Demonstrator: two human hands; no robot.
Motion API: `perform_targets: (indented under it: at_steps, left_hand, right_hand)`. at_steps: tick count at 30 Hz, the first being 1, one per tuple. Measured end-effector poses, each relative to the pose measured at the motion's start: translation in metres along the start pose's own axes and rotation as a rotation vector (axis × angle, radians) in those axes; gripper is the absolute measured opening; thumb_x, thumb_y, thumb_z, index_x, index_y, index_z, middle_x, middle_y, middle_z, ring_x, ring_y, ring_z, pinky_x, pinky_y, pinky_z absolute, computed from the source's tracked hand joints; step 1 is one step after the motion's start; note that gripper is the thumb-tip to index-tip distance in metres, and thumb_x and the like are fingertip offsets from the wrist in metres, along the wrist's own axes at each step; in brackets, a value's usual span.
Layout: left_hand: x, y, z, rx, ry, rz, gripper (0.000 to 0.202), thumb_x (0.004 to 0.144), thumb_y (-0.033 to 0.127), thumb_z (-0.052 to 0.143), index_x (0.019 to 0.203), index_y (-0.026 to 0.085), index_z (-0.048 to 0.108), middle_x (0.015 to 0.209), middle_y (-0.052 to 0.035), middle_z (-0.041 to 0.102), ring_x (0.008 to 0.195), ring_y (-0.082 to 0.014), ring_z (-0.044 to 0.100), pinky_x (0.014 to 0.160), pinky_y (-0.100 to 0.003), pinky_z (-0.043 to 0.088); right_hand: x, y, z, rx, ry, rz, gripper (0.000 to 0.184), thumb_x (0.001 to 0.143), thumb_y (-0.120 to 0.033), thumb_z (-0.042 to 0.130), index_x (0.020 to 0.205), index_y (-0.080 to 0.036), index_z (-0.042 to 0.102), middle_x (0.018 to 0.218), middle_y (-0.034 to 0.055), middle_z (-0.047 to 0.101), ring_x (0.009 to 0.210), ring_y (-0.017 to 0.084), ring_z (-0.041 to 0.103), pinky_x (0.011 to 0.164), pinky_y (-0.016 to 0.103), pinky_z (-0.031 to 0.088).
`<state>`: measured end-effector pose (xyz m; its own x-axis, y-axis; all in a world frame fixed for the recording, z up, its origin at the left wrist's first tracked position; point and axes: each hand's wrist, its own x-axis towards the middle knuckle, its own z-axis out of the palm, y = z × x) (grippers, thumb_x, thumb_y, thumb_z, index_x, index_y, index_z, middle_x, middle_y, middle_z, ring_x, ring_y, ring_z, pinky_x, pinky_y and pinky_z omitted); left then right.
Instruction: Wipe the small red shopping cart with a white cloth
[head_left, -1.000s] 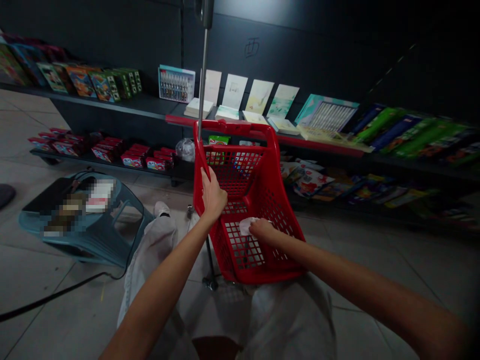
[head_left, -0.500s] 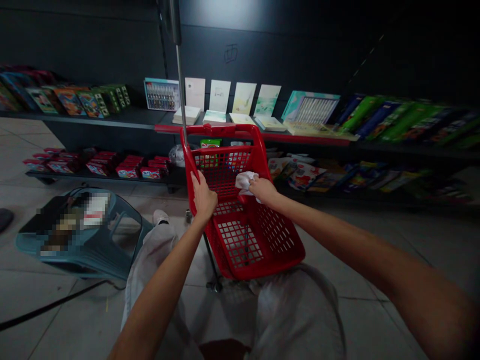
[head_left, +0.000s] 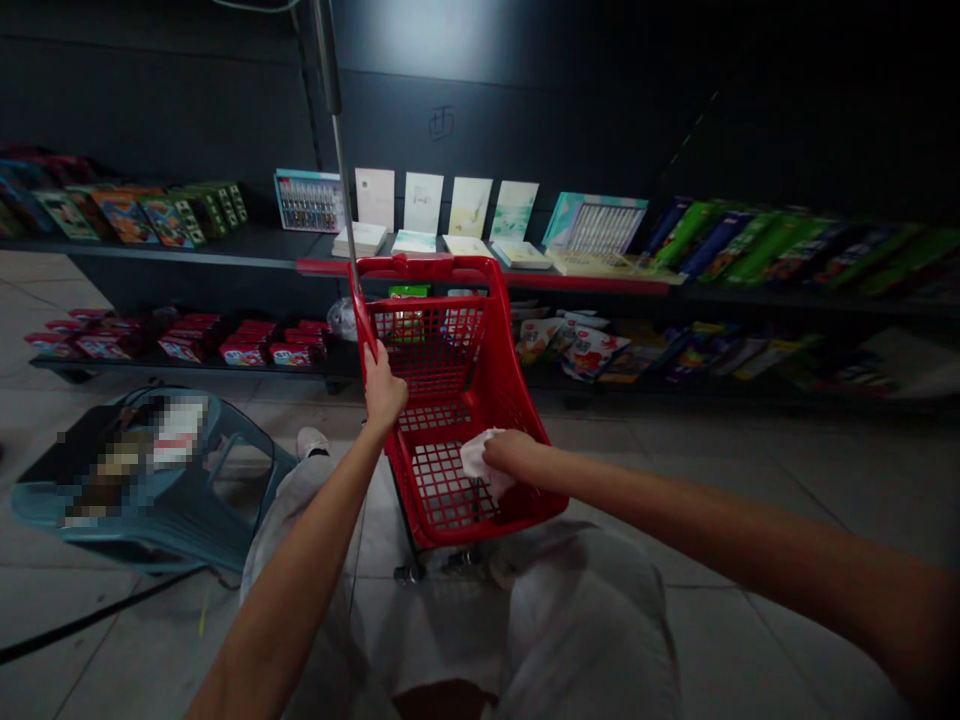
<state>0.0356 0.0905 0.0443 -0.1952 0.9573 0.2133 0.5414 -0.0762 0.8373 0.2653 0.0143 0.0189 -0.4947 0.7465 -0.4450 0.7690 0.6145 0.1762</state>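
A red plastic shopping basket on wheels [head_left: 517, 400] stands on the floor in front of my knees. My left hand [head_left: 383, 390] is wrapped round its left rim. My right hand [head_left: 510, 455] is inside the basket, low near the bottom grid, closed on a crumpled white cloth [head_left: 477, 459] pressed against the red mesh. A metal pull handle [head_left: 341, 180] rises from the basket's left side. I sit with light trousers [head_left: 585, 620] below the basket.
Dark shelves [head_left: 225, 245] run along the back wall with coloured boxes, cards [head_left: 424, 203] and books; a lower shelf holds red boxes [head_left: 244, 345]. A teal plastic stool [head_left: 187, 490] lies at the left with items on it. A black cable [head_left: 90, 620] crosses the tiled floor.
My right hand with the cloth went from the basket's bottom up to the back wall, then back down to the bottom. The view has shifted, so the basket sits further left.
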Motion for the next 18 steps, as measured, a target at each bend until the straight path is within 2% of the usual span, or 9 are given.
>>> perform_targets:
  at_steps: [3, 6, 9, 11, 14, 16, 18]
  left_hand:
    - [0.0, -0.001, 0.0, -0.013, 0.004, 0.014, 0.097, 0.073, -0.003, 0.052, 0.165, 0.016, 0.029, 0.177, -0.0111, 0.011, 0.16, -0.0282, 0.024, 0.13, -0.039, 0.028]
    - [0.0, 0.0, 0.0, -0.005, 0.007, 0.012, 0.096, 0.073, -0.002, 0.053, 0.165, 0.016, 0.03, 0.176, -0.0115, 0.011, 0.16, -0.0299, 0.025, 0.13, -0.041, 0.028]
    - [0.0, 0.0, 0.001, -0.011, 0.014, 0.003, 0.096, 0.073, -0.002, 0.054, 0.164, 0.017, 0.031, 0.177, -0.0106, 0.011, 0.16, -0.0312, 0.026, 0.13, -0.044, 0.029]
    - [0.001, -0.001, 0.001, -0.013, 0.017, 0.005, 0.097, 0.073, -0.001, 0.054, 0.164, 0.019, 0.031, 0.177, -0.0094, 0.011, 0.16, -0.0312, 0.026, 0.13, -0.045, 0.029]
    - [0.003, -0.001, 0.002, 0.008, 0.008, 0.01, 0.097, 0.073, -0.001, 0.055, 0.165, 0.019, 0.03, 0.177, -0.0104, 0.011, 0.16, -0.0315, 0.025, 0.129, -0.045, 0.03]
    - [0.004, -0.001, 0.001, 0.026, 0.002, 0.007, 0.096, 0.073, -0.001, 0.054, 0.165, 0.017, 0.03, 0.176, -0.0117, 0.011, 0.16, -0.0319, 0.025, 0.13, -0.046, 0.029]
    - [0.005, 0.0, 0.001, 0.034, 0.001, 0.004, 0.095, 0.074, -0.001, 0.053, 0.164, 0.015, 0.03, 0.176, -0.0121, 0.011, 0.16, -0.0322, 0.024, 0.13, -0.047, 0.027]
  right_hand:
    - [0.007, 0.031, -0.033, -0.068, 0.062, 0.085, 0.026, 0.085, -0.031, 0.081, 0.103, -0.011, 0.078, 0.119, 0.0228, 0.072, 0.114, 0.035, 0.069, 0.092, 0.039, 0.056]
    - [0.012, 0.063, -0.061, -0.129, 0.172, 0.17, 0.025, 0.094, -0.022, 0.07, 0.114, -0.008, 0.074, 0.123, 0.0249, 0.069, 0.115, 0.033, 0.068, 0.091, 0.037, 0.056]
    - [0.014, 0.073, -0.069, -0.175, 0.215, 0.182, 0.025, 0.096, -0.012, 0.061, 0.116, -0.007, 0.074, 0.122, 0.025, 0.069, 0.118, 0.033, 0.067, 0.092, 0.036, 0.055]
    - [0.013, 0.059, -0.061, -0.178, 0.172, 0.16, 0.022, 0.094, -0.01, 0.061, 0.109, -0.006, 0.077, 0.118, 0.0249, 0.072, 0.118, 0.033, 0.067, 0.094, 0.036, 0.054]
    - [0.006, 0.019, -0.037, -0.115, 0.052, 0.115, 0.022, 0.088, -0.007, 0.065, 0.105, -0.008, 0.079, 0.111, 0.0211, 0.076, 0.111, 0.031, 0.072, 0.093, 0.035, 0.054]
    - [-0.004, -0.008, -0.02, -0.038, -0.101, 0.056, 0.026, 0.081, -0.007, 0.07, 0.105, -0.01, 0.079, 0.109, 0.0185, 0.078, 0.106, 0.03, 0.074, 0.087, 0.033, 0.055]
    - [-0.015, -0.025, -0.008, 0.052, -0.257, -0.044, 0.027, 0.075, -0.006, 0.073, 0.101, -0.011, 0.081, 0.107, 0.0179, 0.078, 0.102, 0.029, 0.074, 0.083, 0.031, 0.054]
